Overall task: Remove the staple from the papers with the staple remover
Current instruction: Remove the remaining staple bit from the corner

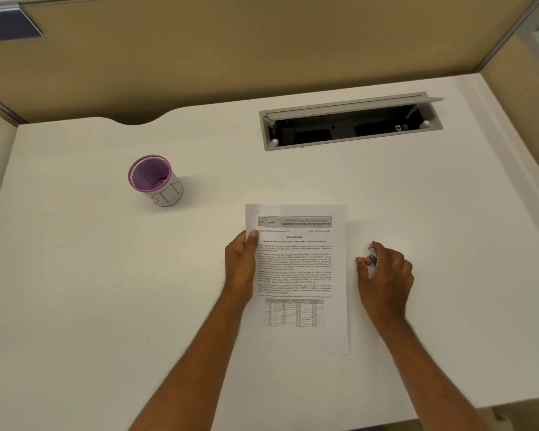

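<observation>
Right hand point(386, 272) closed on small red staple remover point(372, 256), just right of white printed stapled papers point(296, 275) headed "MEDIA RELEASE"; left hand point(241, 262) pinned their left edge, thumb on top; purple mesh cup point(154, 180) far left.

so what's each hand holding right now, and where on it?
Left hand: pins the papers at their left edge. Right hand: closed around the staple remover, mostly hidden; exact grip spot unclear.

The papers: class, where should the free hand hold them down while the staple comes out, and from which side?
Press flat on the papers near their top-left corner, coming from the left edge as the left hand does: the staple sits there.
</observation>
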A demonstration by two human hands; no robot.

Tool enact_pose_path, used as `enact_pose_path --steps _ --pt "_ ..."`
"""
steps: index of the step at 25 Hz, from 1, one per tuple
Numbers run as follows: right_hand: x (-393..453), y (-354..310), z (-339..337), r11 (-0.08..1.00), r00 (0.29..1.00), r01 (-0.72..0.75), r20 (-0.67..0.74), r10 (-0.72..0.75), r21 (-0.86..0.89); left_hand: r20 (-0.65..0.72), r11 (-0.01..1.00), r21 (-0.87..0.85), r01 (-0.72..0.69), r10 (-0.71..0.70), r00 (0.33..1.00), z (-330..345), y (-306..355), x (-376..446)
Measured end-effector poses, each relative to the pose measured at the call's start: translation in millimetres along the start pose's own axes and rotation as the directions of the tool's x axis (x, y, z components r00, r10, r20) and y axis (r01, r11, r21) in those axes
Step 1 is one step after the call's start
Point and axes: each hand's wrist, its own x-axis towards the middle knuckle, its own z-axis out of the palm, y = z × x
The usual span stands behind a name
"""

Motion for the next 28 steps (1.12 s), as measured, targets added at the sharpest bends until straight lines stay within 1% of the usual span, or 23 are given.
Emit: enact_pose_path --steps 1,2,3,4,5,6,7,8,10,12,13,14,16,17,18,20,22,24,26,28 --pt "-0.6 -4.0 -2.0 0.999 1.0 0.014 -0.021 -0.013 0.032 -0.001 1.0 -0.005 0.004 -0.004 1.0 0.7 0.5 -0.1" --pt "-1.9 -10.7 -4.0 0.994 0.998 0.041 -0.045 -0.037 0.101 0.0 1.0 -0.013 0.005 -0.005 1.0 0.6 1.5 -0.2" --pt "-4.1 -19.6 -6.5 0.974 0.997 0.066 -0.044 -0.058 0.216 0.004 1.0 -0.03 0.004 -0.004 1.0 -0.3 3.1 0.2" --pt "-6.2 -29.1 -8.3 0.933 0.998 0.052 0.002 -0.056 0.356 0.012 0.998 -0.057 0.004 -0.003 1.0 -1.6 5.3 0.9" --pt "-8.9 -39.6 -10.1 0.88 0.995 -0.008 0.089 -0.039 0.476 0.024 0.996 -0.092 0.01 -0.008 1.0 -3.5 8.4 2.6" --pt "-11.9 -50.6 -11.4 0.839 0.98 -0.083 0.196 -0.029 0.537 0.032 0.99 -0.139 0.024 -0.02 0.999 -5.7 12.3 5.1" --pt "-14.5 -58.2 -9.7 0.812 0.956 -0.155 0.293 -0.021 0.563 0.031 0.981 -0.189 0.041 -0.036 0.999 -7.6 17.3 9.0" --pt "-16.3 -61.8 -5.2 0.802 0.939 -0.191 0.344 -0.019 0.566 0.023 0.97 -0.235 0.056 -0.052 0.998 -9.8 23.6 13.7" --pt "-19.0 -66.5 1.5 0.763 0.928 -0.225 0.371 -0.021 0.606 -0.001 0.957 -0.283 0.067 -0.07 0.998 -16.0 38.2 25.1" --pt "-15.0 -73.2 5.6 0.736 0.931 -0.24 0.364 -0.01 0.633 0.004 0.963 -0.262 0.063 -0.064 0.998 -21.5 49.5 34.6" --pt "-9.4 -79.7 8.0 0.726 0.933 -0.244 0.359 -0.004 0.643 -0.002 0.976 -0.208 0.061 -0.062 0.998 -24.3 52.5 38.3" --pt "-2.5 -86.7 10.6 0.728 0.936 -0.241 0.352 -0.001 0.642 -0.028 0.992 -0.112 0.063 -0.066 0.997 -26.3 53.5 39.7" --pt "15.8 -102.1 16.0 0.748 0.939 -0.222 0.344 -0.009 0.626 -0.131 0.984 0.166 0.056 -0.035 0.991 -29.2 49.0 39.9" --pt "24.0 -108.3 19.3 0.768 0.936 -0.209 0.351 -0.022 0.605 -0.15 0.951 0.308 0.036 0.011 0.989 -29.5 44.5 37.3" --pt "30.7 -113.4 22.9 0.794 0.933 -0.188 0.359 -0.04 0.579 -0.131 0.904 0.428 0.001 0.061 0.99 -29.0 39.0 34.3" --pt "36.9 -119.0 28.9 0.853 0.929 -0.111 0.358 -0.094 0.511 -0.047 0.797 0.597 -0.084 0.14 0.989 -27.0 27.8 30.0" --pt "36.3 -120.4 34.0 0.915 0.932 -0.005 0.334 -0.142 0.403 0.004 0.702 0.699 -0.133 0.183 0.983 -24.7 20.1 27.7" --pt "34.1 -120.2 37.5 0.959 0.935 0.087 0.309 -0.172 0.271 0.001 0.605 0.786 -0.131 0.21 0.978 -23.0 20.2 27.4" --pt "33.2 -118.7 39.1 0.976 0.937 0.118 0.303 -0.171 0.184 0.0 0.526 0.842 -0.118 0.219 0.976 -21.3 21.3 26.7" --pt "33.2 -116.5 39.8 0.974 0.936 0.135 0.299 -0.185 0.179 0.013 0.489 0.864 -0.119 0.215 0.977 -21.1 20.8 25.8"
